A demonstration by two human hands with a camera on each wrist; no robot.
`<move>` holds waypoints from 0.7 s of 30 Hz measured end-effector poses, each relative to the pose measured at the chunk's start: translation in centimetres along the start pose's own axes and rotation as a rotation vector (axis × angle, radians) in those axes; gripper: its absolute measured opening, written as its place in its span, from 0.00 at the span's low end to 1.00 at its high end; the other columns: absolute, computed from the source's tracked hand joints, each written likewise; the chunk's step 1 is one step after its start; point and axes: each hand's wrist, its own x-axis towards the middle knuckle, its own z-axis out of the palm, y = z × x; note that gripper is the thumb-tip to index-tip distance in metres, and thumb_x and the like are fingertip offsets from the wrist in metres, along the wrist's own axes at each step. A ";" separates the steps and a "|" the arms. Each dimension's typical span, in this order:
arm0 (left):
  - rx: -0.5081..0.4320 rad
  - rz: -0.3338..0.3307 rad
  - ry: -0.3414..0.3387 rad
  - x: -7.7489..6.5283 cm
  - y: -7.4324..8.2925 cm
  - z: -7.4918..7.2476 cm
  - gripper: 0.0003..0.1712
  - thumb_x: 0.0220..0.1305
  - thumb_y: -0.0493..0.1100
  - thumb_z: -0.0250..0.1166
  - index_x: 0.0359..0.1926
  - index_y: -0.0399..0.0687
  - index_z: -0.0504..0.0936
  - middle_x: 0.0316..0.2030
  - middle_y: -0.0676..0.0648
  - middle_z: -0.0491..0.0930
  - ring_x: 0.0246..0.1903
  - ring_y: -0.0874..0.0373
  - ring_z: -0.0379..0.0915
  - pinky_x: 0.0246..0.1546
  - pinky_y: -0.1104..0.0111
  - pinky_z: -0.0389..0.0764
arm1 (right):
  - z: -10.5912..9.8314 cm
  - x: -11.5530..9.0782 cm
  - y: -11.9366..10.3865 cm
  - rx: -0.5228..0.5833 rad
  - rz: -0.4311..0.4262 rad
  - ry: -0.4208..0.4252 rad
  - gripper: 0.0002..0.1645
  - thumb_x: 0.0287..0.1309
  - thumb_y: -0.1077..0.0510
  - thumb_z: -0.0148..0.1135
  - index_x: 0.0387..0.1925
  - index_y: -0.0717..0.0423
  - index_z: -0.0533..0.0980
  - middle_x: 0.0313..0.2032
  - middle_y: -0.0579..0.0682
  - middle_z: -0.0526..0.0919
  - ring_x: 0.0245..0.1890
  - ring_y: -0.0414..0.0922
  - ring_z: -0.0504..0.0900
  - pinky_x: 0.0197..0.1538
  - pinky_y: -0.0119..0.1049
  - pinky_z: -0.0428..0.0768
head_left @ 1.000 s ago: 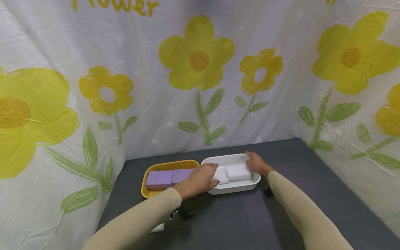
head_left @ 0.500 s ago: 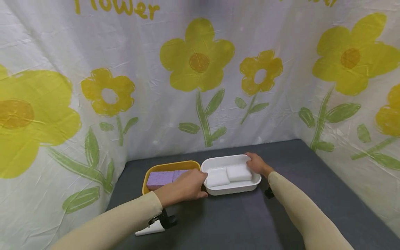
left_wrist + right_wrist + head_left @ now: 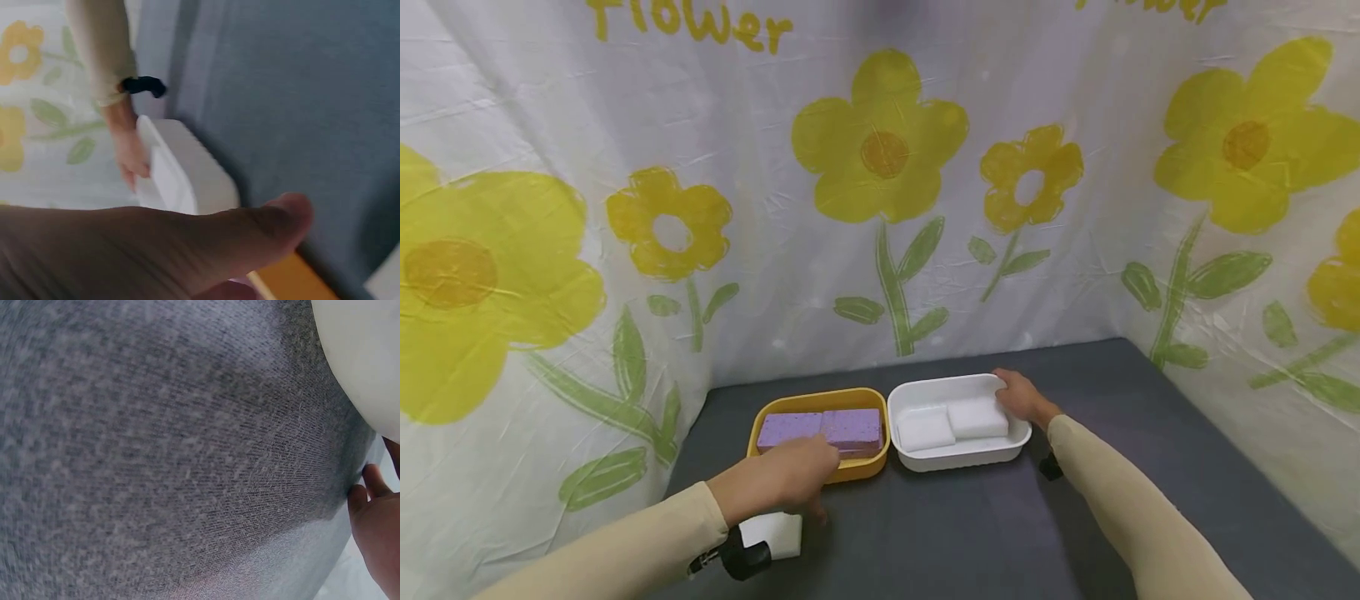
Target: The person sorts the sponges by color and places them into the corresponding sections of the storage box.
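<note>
My left hand [image 3: 793, 473] hovers over the dark table just right of a loose white sponge [image 3: 778, 536], thumb extended and nothing held. Part of that sponge lies behind my wrist strap in the head view. My right hand [image 3: 1019, 397] grips the right end of a white oval tray [image 3: 958, 459] at its rim. Two white sponges [image 3: 977, 419] lie side by side in this tray. In the right wrist view, fingers [image 3: 374, 481] show close beside the tray's pale outer wall [image 3: 369, 356].
A yellow tray [image 3: 859, 473] with two purple sponges [image 3: 852, 427] stands left of the white tray, their ends close together. Behind the dark table [image 3: 940, 533] hangs a white curtain [image 3: 760, 275] printed with yellow flowers.
My left hand has moved from over the white tray, leftward and toward me, past the yellow tray to near the loose sponge. My right hand stays at the white tray's rim.
</note>
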 end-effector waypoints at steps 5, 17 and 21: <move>0.006 -0.086 -0.125 -1.0 -1.2 1.6 0.29 0.41 0.48 0.94 0.38 0.44 0.86 0.34 0.48 0.78 0.30 0.58 0.74 0.35 0.61 0.83 | 0.2 0.0 0.1 0.005 -0.007 0.012 0.33 0.75 0.66 0.44 0.76 0.78 0.63 0.73 0.77 0.71 0.75 0.73 0.70 0.76 0.68 0.68; -0.057 -0.170 -0.182 -1.4 -3.4 4.7 0.28 0.41 0.41 0.93 0.41 0.44 0.86 0.37 0.47 0.78 0.32 0.55 0.74 0.39 0.57 0.86 | 0.2 0.1 0.1 0.003 0.005 0.016 0.32 0.75 0.67 0.45 0.76 0.77 0.65 0.73 0.76 0.71 0.75 0.72 0.70 0.76 0.67 0.68; -0.046 -0.170 -0.163 -1.3 -3.7 5.6 0.28 0.40 0.40 0.94 0.39 0.45 0.85 0.35 0.48 0.78 0.31 0.57 0.74 0.39 0.57 0.87 | 0.2 0.2 0.2 -0.003 0.016 0.015 0.34 0.75 0.67 0.44 0.77 0.77 0.63 0.75 0.76 0.69 0.77 0.72 0.67 0.78 0.67 0.66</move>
